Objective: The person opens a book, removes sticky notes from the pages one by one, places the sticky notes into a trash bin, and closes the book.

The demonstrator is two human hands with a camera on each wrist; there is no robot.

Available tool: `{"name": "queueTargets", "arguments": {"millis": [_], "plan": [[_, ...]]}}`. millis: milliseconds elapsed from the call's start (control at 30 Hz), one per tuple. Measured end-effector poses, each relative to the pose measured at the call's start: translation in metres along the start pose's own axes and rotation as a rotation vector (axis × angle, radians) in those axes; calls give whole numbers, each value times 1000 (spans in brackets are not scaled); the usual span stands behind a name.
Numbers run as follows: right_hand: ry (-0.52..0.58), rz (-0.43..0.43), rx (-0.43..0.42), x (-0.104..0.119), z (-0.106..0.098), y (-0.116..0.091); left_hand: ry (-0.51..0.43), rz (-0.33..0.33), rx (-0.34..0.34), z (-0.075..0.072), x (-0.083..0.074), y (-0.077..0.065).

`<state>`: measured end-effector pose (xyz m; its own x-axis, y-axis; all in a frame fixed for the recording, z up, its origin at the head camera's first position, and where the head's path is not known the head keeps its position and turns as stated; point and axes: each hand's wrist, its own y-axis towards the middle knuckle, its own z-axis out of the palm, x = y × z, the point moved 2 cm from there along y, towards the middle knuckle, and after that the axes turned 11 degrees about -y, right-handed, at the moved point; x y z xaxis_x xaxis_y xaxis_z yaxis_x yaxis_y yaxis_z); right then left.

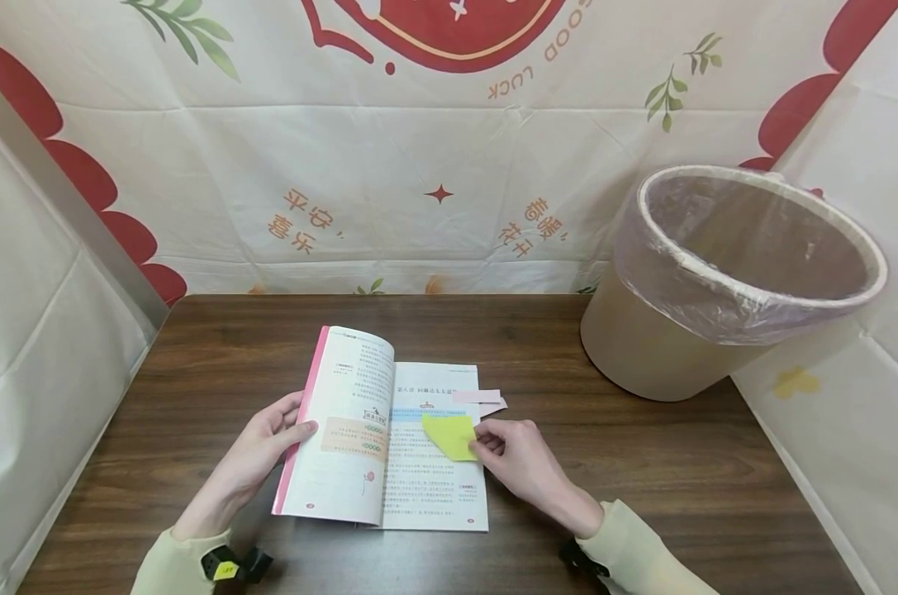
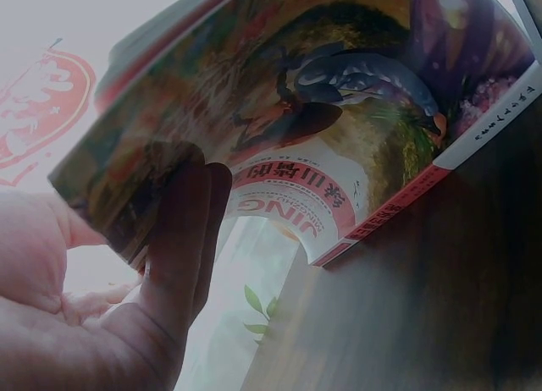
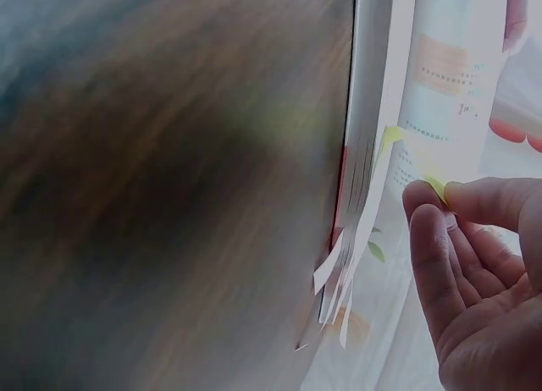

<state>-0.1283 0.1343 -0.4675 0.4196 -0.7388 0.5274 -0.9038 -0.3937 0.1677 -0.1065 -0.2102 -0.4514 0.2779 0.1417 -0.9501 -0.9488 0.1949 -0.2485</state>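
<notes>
An open book with printed pages lies on the table, its left half lifted and curving upward. My left hand grips that left half at its outer edge, thumb on the page side. In the left wrist view the fingers lie against the illustrated cover. My right hand pinches a yellow sticky note by its right edge, over the right page. The right wrist view shows thumb and forefinger closed on the yellow note. Pale pink paper tabs stick out from the book's right edge, just above that hand.
A bin lined with a clear plastic bag stands at the table's back right. Printed white cloth hangs behind the brown wooden table and along both sides. Dark straps with small devices sit on both wrists.
</notes>
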Motion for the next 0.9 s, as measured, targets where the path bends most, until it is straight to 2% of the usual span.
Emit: {"name": "queueTargets", "arguments": {"millis": [200, 367, 600, 900], "plan": [[64, 0, -57, -3, -3, 0, 2, -6, 1, 1, 0, 0], [79, 45, -62, -6, -7, -1, -10, -5, -3, 2, 1, -1], [66, 87, -97, -11, -20, -1, -4, 8, 2, 4, -1, 0], [65, 90, -127, -14, -25, 2, -3, -1, -11, 3, -1, -1]]}}
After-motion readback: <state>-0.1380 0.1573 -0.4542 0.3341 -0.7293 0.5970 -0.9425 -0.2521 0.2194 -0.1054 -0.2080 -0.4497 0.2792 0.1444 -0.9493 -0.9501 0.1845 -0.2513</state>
